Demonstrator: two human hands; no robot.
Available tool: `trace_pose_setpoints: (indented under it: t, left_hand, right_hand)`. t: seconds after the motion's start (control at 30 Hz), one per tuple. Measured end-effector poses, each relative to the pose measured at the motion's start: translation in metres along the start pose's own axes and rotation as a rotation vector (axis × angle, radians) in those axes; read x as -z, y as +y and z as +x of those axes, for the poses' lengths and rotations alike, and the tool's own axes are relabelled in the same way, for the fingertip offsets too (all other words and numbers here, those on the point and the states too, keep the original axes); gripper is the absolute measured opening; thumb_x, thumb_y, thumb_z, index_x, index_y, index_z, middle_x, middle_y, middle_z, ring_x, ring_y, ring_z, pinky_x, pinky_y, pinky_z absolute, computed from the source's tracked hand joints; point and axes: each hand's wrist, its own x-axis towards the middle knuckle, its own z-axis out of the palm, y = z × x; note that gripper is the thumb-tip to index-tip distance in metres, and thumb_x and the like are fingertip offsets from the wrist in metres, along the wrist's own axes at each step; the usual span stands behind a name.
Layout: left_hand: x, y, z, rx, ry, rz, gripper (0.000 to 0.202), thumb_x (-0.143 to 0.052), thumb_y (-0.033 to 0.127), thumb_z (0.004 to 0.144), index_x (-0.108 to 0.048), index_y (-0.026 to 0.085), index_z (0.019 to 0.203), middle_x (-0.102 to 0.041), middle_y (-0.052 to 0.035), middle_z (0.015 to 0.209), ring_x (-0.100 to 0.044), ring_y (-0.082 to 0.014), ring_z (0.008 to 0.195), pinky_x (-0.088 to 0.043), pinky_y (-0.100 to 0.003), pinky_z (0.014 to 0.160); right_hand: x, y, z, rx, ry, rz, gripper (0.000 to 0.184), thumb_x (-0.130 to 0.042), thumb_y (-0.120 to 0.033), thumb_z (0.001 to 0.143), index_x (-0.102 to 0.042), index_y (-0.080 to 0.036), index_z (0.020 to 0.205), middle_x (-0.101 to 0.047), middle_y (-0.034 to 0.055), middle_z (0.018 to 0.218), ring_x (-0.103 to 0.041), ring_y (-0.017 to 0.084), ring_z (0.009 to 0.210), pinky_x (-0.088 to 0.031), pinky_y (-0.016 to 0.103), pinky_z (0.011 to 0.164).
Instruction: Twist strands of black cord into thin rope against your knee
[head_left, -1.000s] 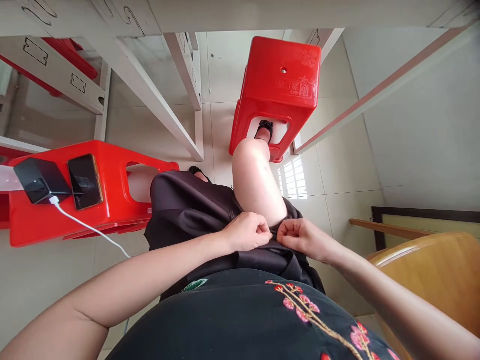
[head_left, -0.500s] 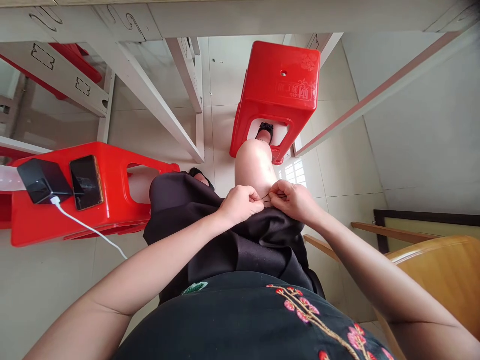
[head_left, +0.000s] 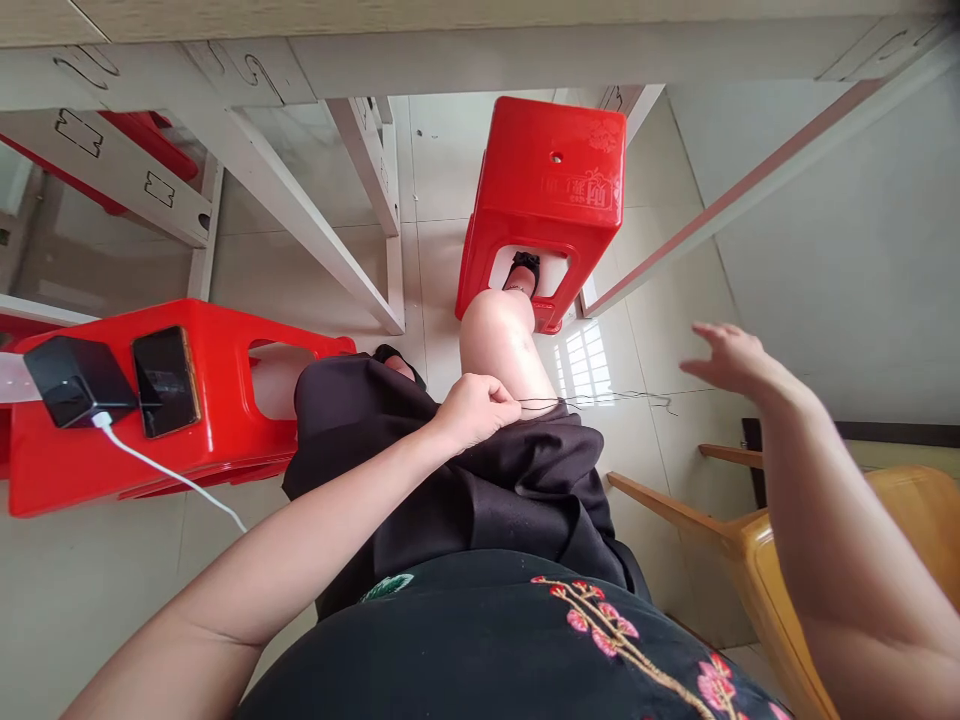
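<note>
1. Bare knee [head_left: 496, 318]: bent.
2. Right hand [head_left: 729, 360]: well right of knee, fingers spread, nothing visible in it.
3. Left hand [head_left: 478, 408]: bodyward of knee, pinching dark thread [head_left: 570, 402].
4. Dark thread: bodyward of knee, trailing right. Probably featherlight, limp, tangle-prone; pinch near free end.

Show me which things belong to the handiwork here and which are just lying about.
In the work:
- left hand, pinching dark thread
- right hand, open, apart from the thread

Apparently just about:
- phone and black box on a red stool
- white cable
- wooden chair
</note>
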Motion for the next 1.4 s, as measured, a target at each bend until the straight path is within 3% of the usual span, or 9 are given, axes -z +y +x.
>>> trace_pose_setpoints:
  t: [0.07, 0.1, 0.27, 0.47, 0.63, 0.77, 1.0, 1.2, 1.4]
  left_hand:
    - [-0.001, 0.000, 0.001, 0.012, 0.002, 0.007, 0.011, -0.062, 0.021, 0.058, -0.054, 0.018, 0.052, -0.057, 0.0020, 0.054, -0.048, -0.0106, 0.054, -0.036, -0.025, 0.052]
    - [-0.002, -0.002, 0.002, 0.013, 0.001, 0.011, 0.010, -0.062, 0.022, 0.058, -0.055, 0.018, 0.053, -0.057, 0.0017, 0.055, -0.049, -0.0110, 0.054, -0.036, -0.025, 0.052]
    - [-0.003, -0.014, 0.003, -0.071, -0.021, 0.070, 0.019, -0.060, 0.031, 0.064, -0.052, 0.018, 0.051, -0.056, 0.0001, 0.054, -0.049, -0.0130, 0.056, -0.036, -0.027, 0.055]
    - [0.000, -0.016, 0.001, -0.076, -0.048, 0.028, 0.016, -0.058, 0.029, 0.064, -0.053, 0.017, 0.054, -0.057, 0.0012, 0.056, -0.050, -0.0118, 0.055, -0.038, -0.026, 0.056]
    - [0.007, -0.016, 0.003, -0.134, -0.011, -0.019, 0.015, -0.059, 0.026, 0.064, -0.054, 0.017, 0.054, -0.053, 0.0035, 0.053, -0.046, -0.0093, 0.052, -0.037, -0.024, 0.053]
    - [0.012, -0.015, 0.007, -0.245, 0.072, -0.060, 0.012, -0.058, 0.026, 0.068, -0.059, 0.017, 0.061, -0.060, 0.0014, 0.061, -0.052, -0.0104, 0.059, -0.042, -0.023, 0.060]
    - [-0.011, -0.022, 0.004, -0.146, 0.013, -0.187, 0.016, -0.062, 0.029, 0.066, -0.058, 0.016, 0.059, -0.059, 0.0017, 0.059, -0.050, -0.0094, 0.057, -0.040, -0.023, 0.057]
    - [-0.034, -0.033, 0.006, -0.147, -0.077, -0.198, 0.016, -0.064, 0.030, 0.064, -0.060, 0.016, 0.062, -0.057, 0.0026, 0.058, -0.050, -0.0093, 0.056, -0.039, -0.023, 0.056]
    - [-0.023, -0.020, 0.012, -0.280, -0.047, -0.105, 0.018, -0.061, 0.031, 0.067, -0.057, 0.015, 0.061, -0.056, 0.0017, 0.059, -0.049, -0.0096, 0.056, -0.039, -0.023, 0.056]
  right_hand:
    - [-0.016, -0.050, -0.029, 0.232, 0.321, 0.114, 0.044, -0.048, -0.040, 0.083, -0.056, -0.021, 0.123, -0.044, 0.0226, 0.135, -0.032, 0.030, 0.134, -0.031, 0.050, 0.102]
    - [-0.030, -0.078, -0.047, 0.382, 0.320, 0.152, 0.054, -0.040, -0.043, 0.087, -0.042, -0.021, 0.136, -0.036, 0.0172, 0.143, -0.025, 0.027, 0.138, -0.029, 0.052, 0.106]
    - [-0.102, -0.162, -0.112, 0.474, -0.027, 0.146, 0.063, -0.022, -0.049, 0.091, -0.013, -0.022, 0.148, -0.010, 0.0090, 0.155, -0.003, 0.028, 0.143, -0.019, 0.059, 0.110]
    - [-0.110, -0.144, -0.109, 0.477, -0.055, 0.169, 0.062, -0.028, -0.049, 0.092, -0.015, -0.025, 0.147, -0.006, 0.0109, 0.155, -0.004, 0.031, 0.143, -0.022, 0.062, 0.108]
    - [-0.104, -0.133, -0.122, 0.672, 0.205, 0.130, 0.037, -0.039, -0.031, 0.092, -0.055, -0.020, 0.123, -0.054, 0.0138, 0.125, -0.047, 0.026, 0.117, -0.042, 0.044, 0.098]
    - [-0.100, -0.134, -0.142, 0.694, 0.308, -0.077, 0.033, -0.050, -0.040, 0.088, -0.063, -0.022, 0.112, -0.062, 0.0134, 0.110, -0.054, 0.027, 0.098, -0.046, 0.043, 0.083]
    - [-0.079, -0.131, -0.169, 0.873, -0.413, -0.002, 0.035, -0.040, -0.030, 0.094, -0.067, -0.016, 0.076, -0.065, 0.0052, 0.072, -0.059, 0.014, 0.067, -0.049, 0.026, 0.065]
    - [-0.055, -0.116, -0.138, 0.629, -0.032, 0.125, 0.032, -0.042, -0.021, 0.091, -0.057, -0.017, 0.119, -0.059, 0.0098, 0.122, -0.062, 0.018, 0.100, -0.051, 0.029, 0.082]
    - [-0.049, -0.133, -0.123, 0.621, -0.231, -0.311, 0.029, -0.038, -0.022, 0.090, -0.064, -0.017, 0.103, -0.063, 0.0117, 0.105, -0.065, 0.020, 0.070, -0.049, 0.031, 0.056]
